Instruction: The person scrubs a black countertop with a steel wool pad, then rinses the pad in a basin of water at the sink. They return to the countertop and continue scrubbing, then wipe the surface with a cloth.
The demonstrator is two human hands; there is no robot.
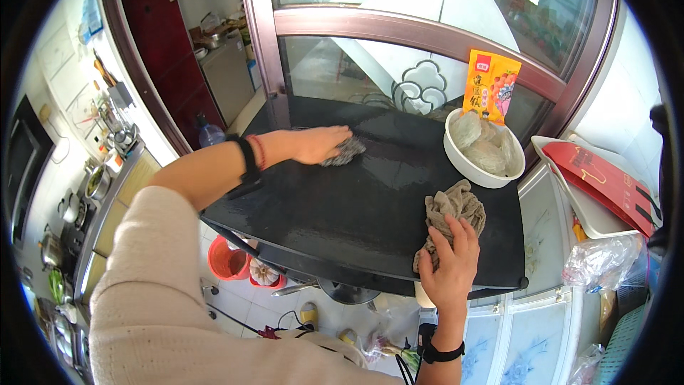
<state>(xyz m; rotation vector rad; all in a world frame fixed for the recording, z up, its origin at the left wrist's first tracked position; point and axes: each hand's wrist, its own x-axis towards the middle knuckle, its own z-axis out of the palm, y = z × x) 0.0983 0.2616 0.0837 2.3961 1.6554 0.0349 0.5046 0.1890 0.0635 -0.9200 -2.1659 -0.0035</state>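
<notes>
My left hand (320, 145) presses a crumpled grey scrubbing cloth (346, 152) flat against the black tabletop (320, 196), towards its far side. The fingers lie over the cloth, which sticks out past their tips. At the right front of the table a bunched brownish-grey rag (463, 207) lies in folds. My right hand (452, 260) rests on the rag's near side with its fingers spread. Wet, shiny streaks show on the tabletop around both hands.
A white bowl (484, 175) of plastic-bagged items and an orange packet (491, 85) stand at the table's back right. Beyond the right edge, a red bag (598, 178) lies on a white tray. Under the table are red buckets (226, 260) and a pan (345, 292). Glass doors rise behind.
</notes>
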